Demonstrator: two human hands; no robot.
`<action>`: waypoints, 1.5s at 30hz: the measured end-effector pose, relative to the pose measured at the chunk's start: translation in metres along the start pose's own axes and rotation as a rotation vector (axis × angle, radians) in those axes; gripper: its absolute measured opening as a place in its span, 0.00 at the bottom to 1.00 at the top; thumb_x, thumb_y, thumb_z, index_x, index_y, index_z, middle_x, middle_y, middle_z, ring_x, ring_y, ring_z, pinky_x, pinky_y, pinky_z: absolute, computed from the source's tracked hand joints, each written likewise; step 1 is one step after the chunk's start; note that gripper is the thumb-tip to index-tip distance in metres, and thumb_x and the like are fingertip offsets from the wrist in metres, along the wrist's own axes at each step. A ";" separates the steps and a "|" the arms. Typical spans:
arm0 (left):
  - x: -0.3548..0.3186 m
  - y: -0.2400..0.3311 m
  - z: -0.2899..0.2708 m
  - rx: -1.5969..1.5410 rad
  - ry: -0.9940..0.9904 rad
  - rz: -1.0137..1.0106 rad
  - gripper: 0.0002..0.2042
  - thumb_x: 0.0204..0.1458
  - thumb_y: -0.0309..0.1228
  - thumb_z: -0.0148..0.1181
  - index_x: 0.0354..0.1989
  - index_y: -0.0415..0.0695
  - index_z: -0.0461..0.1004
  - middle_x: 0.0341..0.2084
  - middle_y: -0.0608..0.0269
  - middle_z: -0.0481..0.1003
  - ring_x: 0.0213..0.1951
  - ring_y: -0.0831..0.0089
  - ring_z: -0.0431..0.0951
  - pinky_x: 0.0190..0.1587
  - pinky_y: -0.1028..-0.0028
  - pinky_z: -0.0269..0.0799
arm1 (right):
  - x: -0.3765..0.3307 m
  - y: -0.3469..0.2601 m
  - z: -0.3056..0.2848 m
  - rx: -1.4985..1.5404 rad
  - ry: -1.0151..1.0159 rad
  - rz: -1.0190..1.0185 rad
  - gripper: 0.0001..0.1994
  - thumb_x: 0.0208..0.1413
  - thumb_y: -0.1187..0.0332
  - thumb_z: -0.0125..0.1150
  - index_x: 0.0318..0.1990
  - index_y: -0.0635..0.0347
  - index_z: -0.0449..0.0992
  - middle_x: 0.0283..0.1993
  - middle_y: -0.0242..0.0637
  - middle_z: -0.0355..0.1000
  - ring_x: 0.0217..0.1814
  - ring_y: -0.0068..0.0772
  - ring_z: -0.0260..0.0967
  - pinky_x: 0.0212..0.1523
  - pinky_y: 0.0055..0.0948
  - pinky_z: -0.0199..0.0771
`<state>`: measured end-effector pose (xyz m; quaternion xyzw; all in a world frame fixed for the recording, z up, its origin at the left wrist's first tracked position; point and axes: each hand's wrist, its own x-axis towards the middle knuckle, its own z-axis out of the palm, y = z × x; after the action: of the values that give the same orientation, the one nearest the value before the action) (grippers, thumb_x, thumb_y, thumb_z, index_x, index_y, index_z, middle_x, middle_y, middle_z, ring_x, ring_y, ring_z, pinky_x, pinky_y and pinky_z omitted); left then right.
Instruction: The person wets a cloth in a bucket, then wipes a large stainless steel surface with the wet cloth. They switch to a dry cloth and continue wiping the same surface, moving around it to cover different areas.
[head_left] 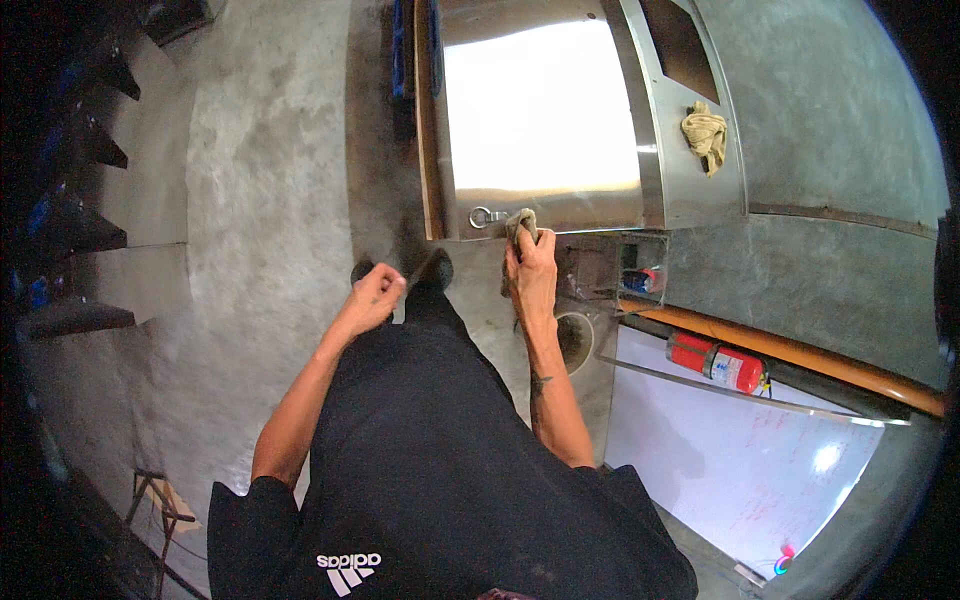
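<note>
My right hand [534, 272] is closed around a greyish-tan cloth [521, 220] at the near edge of a shiny stainless steel counter [570, 205]. Part of the cloth hangs below my fingers, beside the counter's edge. Just left of it, a metal ring [482, 217] lies on the steel surface. My left hand [376, 291] is off to the left of the counter, in front of my body, its fingers curled together with nothing visible in them. A second, crumpled tan cloth [705, 137] rests on the steel at the right side.
A red fire extinguisher [716, 362] is at the right, by a whiteboard [730, 440] and an orange pipe [800, 350]. Beneath the counter's near edge stands a clear box [612, 275] beside a round container [576, 342]. Dark angular shapes [95, 230] line the far left.
</note>
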<state>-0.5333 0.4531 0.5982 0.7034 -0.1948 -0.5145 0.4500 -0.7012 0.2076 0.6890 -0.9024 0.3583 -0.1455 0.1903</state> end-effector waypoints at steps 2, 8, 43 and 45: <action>-0.006 -0.010 -0.009 -0.003 0.061 -0.025 0.15 0.72 0.39 0.58 0.50 0.38 0.73 0.33 0.58 0.81 0.35 0.69 0.83 0.42 0.64 0.79 | -0.003 -0.003 0.003 -0.049 0.014 -0.014 0.18 0.61 0.74 0.68 0.58 0.59 0.77 0.50 0.50 0.68 0.49 0.59 0.75 0.44 0.52 0.79; -0.001 0.029 0.004 0.168 0.248 0.308 0.12 0.67 0.32 0.63 0.52 0.38 0.73 0.44 0.50 0.79 0.40 0.58 0.84 0.46 0.62 0.80 | 0.019 0.002 0.022 -0.130 0.055 -0.052 0.20 0.56 0.76 0.69 0.57 0.58 0.77 0.49 0.48 0.68 0.50 0.57 0.75 0.45 0.51 0.80; 0.085 0.127 0.067 0.713 0.352 0.749 0.20 0.50 0.28 0.73 0.50 0.36 0.76 0.47 0.48 0.72 0.52 0.49 0.75 0.54 0.55 0.77 | -0.113 0.013 0.023 0.025 -0.062 0.201 0.10 0.63 0.71 0.64 0.47 0.67 0.72 0.46 0.55 0.68 0.45 0.65 0.75 0.42 0.55 0.77; 0.086 0.131 0.068 0.793 0.362 0.791 0.20 0.47 0.28 0.73 0.47 0.34 0.76 0.45 0.48 0.73 0.50 0.52 0.75 0.50 0.56 0.77 | -0.120 0.018 0.028 0.029 -0.081 0.205 0.10 0.64 0.71 0.64 0.48 0.66 0.73 0.47 0.56 0.68 0.45 0.65 0.75 0.42 0.56 0.77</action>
<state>-0.5355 0.2922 0.6559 0.7685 -0.5401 -0.0672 0.3364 -0.7853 0.2864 0.6406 -0.8633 0.4387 -0.0937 0.2313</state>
